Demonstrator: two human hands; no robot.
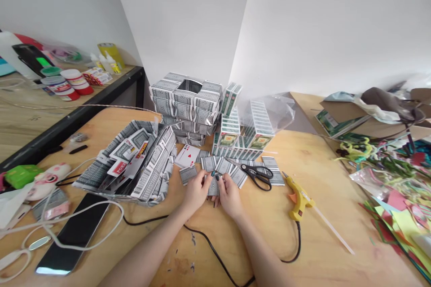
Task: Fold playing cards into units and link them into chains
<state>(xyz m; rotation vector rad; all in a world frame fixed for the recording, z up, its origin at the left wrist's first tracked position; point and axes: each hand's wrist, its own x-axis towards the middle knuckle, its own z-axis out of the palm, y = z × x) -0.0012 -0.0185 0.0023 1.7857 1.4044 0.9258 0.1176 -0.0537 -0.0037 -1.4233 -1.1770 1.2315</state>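
Between my two hands is a grey-patterned playing card, pinched at its edges. My left hand grips it from the left and my right hand from the right, thumbs on top. Just beyond lie more grey-backed cards, some small or cut. Black-handled scissors rest on the cards right of my hands. A face-up stack of playing cards sits behind my left hand. To the left stands an open box made of folded cards, with loose cards inside.
A yellow glue gun with a clear glue stick lies at right, its black cable crossing the front. Behind are a folded-card box and stacked green-white card packs. A phone and white cables lie left; coloured scraps fill the right.
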